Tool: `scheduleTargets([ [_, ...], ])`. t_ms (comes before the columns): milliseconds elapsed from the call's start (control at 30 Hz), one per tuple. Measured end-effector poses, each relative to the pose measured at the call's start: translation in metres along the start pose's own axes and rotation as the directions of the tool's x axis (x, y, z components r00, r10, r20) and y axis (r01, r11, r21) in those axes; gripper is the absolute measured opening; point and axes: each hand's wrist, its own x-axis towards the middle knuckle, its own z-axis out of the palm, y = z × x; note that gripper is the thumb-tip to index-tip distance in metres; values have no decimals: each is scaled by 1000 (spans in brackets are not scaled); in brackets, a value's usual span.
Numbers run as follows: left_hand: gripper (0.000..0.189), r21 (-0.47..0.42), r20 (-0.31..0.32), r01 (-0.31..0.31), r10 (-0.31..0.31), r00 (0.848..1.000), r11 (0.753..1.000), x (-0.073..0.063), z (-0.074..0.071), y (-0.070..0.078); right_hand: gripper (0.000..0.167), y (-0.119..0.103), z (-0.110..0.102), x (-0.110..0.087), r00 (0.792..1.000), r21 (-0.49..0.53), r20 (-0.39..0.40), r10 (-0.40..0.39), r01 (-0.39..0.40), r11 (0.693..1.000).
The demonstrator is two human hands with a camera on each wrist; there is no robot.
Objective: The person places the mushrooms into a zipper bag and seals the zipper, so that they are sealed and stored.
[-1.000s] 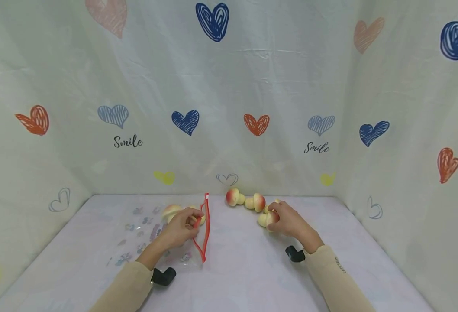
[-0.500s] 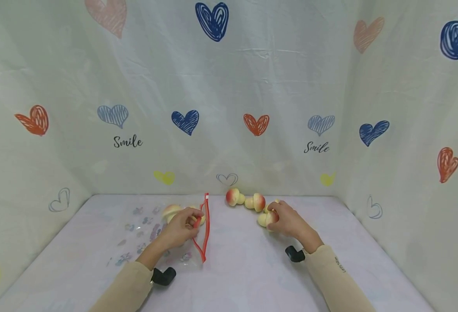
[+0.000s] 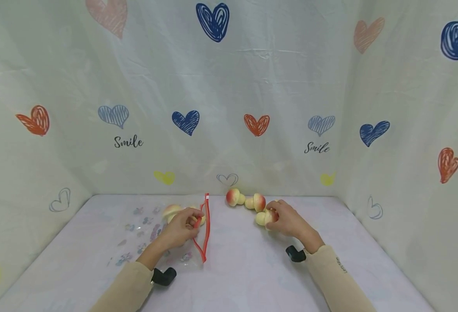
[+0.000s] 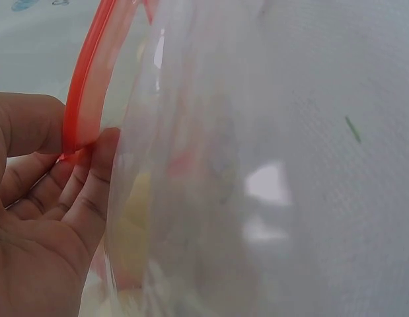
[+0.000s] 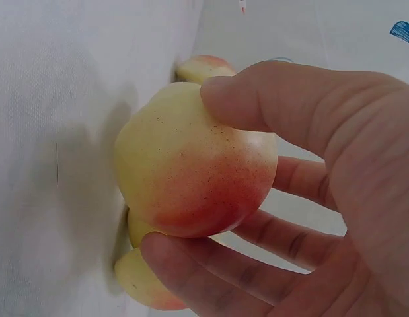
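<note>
The step in hand looks like bagging mushroom-shaped toys: the right hand (image 3: 289, 221) curls thumb and fingers round one red-and-yellow mushroom (image 5: 194, 162) — whether it is clear of the tabletop (image 3: 244, 268) I cannot tell — while the left hand (image 3: 178, 229), at nine o'clock from it, pinches a clear bag (image 3: 208, 219) by its rim. Other mushrooms (image 3: 234, 197) lie toward ten o'clock; the next move probably calls for carrying the held one toward nine, into the parted mouth.
</note>
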Motion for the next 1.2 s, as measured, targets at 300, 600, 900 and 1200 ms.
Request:
scheduleTargets([
  [300,39,-11,5,-38,38,999,999,-1,0,0,46,-3,2,0,999,6,-15,-45,45,999],
  [600,38,-18,6,-39,39,999,999,-1,-1,1,47,-8,9,0,995,-8,-26,-92,91,996],
  [900,39,0,-7,-43,43,999,999,-2,-2,2,45,-12,15,-1,967,-14,-99,-237,236,972],
  [1200,39,-15,2,-2,2,1000,1000,-1,-1,1,45,-14,23,-1,960,-9,-118,-255,255,967],
])
